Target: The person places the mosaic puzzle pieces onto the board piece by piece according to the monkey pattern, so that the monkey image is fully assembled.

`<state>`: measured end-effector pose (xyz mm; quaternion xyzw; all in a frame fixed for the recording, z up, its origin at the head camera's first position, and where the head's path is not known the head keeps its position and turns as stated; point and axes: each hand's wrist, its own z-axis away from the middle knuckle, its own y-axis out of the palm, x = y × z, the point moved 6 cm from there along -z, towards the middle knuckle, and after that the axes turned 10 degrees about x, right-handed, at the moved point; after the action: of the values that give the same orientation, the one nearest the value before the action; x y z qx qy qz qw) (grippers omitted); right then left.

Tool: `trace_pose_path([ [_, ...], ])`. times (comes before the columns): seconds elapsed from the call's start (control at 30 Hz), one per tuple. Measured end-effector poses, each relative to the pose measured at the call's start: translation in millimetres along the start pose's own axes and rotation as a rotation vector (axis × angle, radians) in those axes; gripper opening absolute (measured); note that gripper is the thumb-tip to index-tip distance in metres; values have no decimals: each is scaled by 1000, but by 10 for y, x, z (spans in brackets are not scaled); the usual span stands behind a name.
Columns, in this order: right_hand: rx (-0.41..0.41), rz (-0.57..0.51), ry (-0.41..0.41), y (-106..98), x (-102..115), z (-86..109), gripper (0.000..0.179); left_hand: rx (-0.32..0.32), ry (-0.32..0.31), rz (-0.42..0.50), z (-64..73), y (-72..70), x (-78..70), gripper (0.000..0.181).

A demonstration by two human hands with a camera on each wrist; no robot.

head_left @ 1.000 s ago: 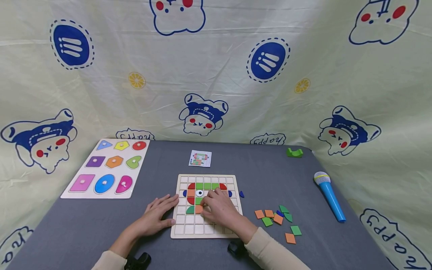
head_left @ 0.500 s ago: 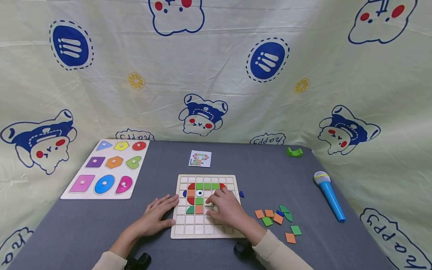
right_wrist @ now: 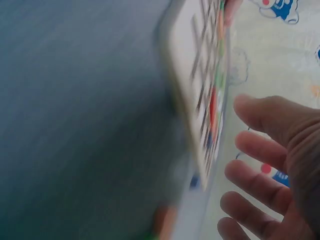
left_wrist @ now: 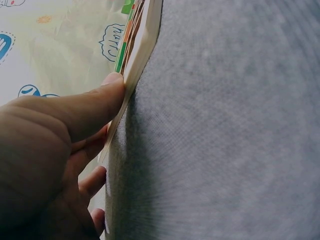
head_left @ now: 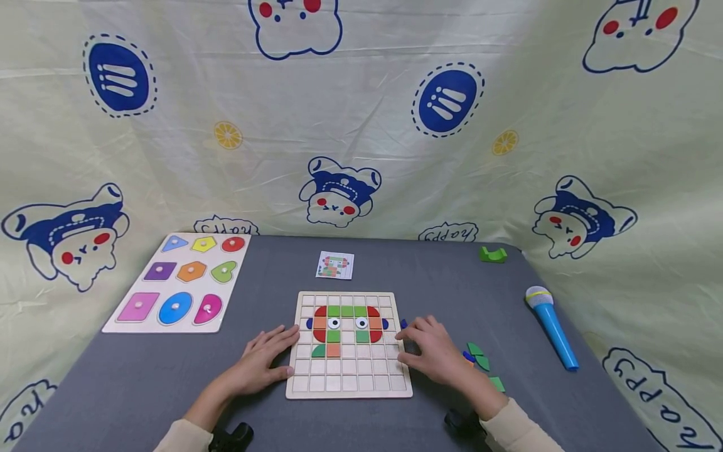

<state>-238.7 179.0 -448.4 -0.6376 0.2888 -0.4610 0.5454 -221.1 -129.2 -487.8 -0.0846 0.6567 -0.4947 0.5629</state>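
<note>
A wooden grid board lies on the grey cloth, bearing red, green, orange and blue tiles and two eye tiles. An orange tile sits beside a green rounded tile below them. My left hand rests at the board's left edge, its thumb and fingertips touching the rim. Just past the right edge hovers my right hand, fingers loosely bent and nothing between them. It partly covers a small blue piece and hides the loose orange tiles.
Loose green pieces and a blue one lie right of the board. A picture card lies behind it. A shape puzzle board is at left, a toy microphone and a green curved block at right.
My right hand has left the board's middle and moved right, past its edge, uncovering the right eye tile and tiles around it. My left hand has stayed in place.
</note>
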Motion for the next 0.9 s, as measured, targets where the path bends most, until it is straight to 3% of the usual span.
trace_pose_path([
  [0.3, -9, 89, 6, 1, -363, 242, 34, -3, 10, -4, 8, -18, -21, 65],
  [0.67, 13, 126, 51, -7, -548, 324, 34, -3, 5, -5, 6, -20, -14, 66],
  [0.9, -14, 115, 51, -23, -625, 381, 28, -5, 8, -7, 7, -16, -28, 65],
])
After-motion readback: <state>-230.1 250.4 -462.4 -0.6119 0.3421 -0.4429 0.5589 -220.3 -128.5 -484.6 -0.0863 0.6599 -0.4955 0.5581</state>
